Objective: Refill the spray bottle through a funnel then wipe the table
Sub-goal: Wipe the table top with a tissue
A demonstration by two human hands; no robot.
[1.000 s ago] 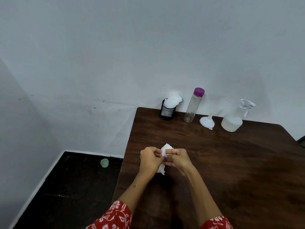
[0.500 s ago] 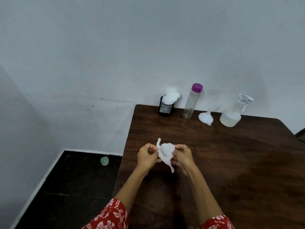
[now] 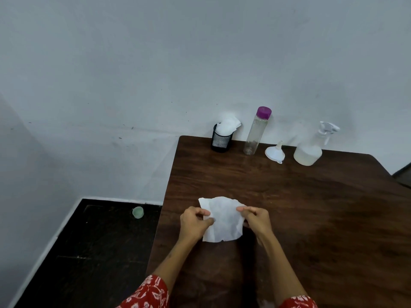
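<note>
Both hands are holding a thin white paper wipe point(image 3: 222, 218) spread flat between them above the dark brown wooden desk point(image 3: 311, 207). The left hand point(image 3: 194, 223) is pinching its left edge with curled fingers, and the right hand point(image 3: 255, 220) is pinching its right edge. Well beyond the hands, along the far edge by the wall, are standing a black mesh cup stuffed with white wipes point(image 3: 221, 138), a tall clear bottle with a purple cap point(image 3: 255, 132), a small white plastic funnel point(image 3: 275, 153) lying mouth-down, and, furthest right, a translucent spray bottle with a white trigger head point(image 3: 311, 148).

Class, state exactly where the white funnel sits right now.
In the head view, the funnel sits at the table's far edge, between the purple-capped bottle and the spray bottle.
</note>
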